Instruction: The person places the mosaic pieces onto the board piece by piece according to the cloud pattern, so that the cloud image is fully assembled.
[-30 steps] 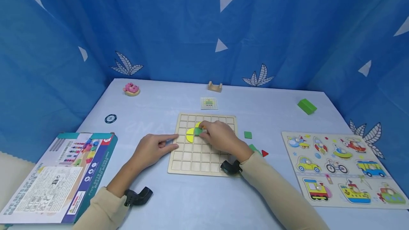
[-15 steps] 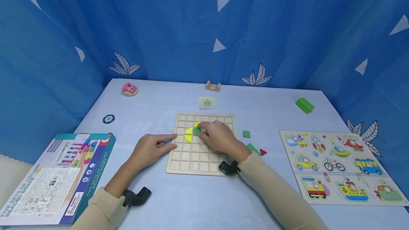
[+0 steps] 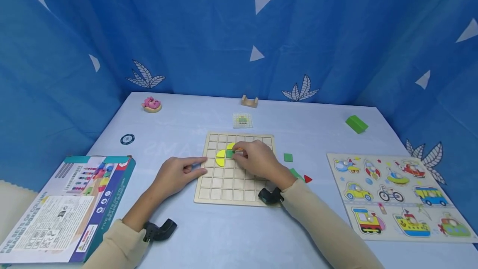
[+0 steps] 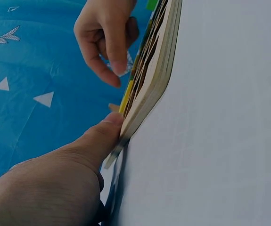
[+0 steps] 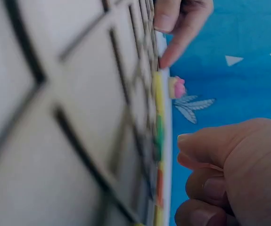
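Head view: left hand [image 3: 172, 178] touches grid board [image 3: 227, 183] (right hand [image 3: 259, 159] above).

Pale wooden grid board [image 3: 210, 194] lies flat; left hand [image 3: 174, 176] touches its left edge. Left of centre: yellow half-disc shape [image 3: 220, 162], rounded side left; green piece [image 3: 229, 154] adjoining at right; yellow piece [image 3: 230, 146] beyond. Right hand [image 3: 257, 159] just above, partly hiding both latter.

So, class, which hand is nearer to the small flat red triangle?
Right. The right hand is over the square pale wooden grid board, left of the red triangle; the left hand is farther left, at the board's left edge.
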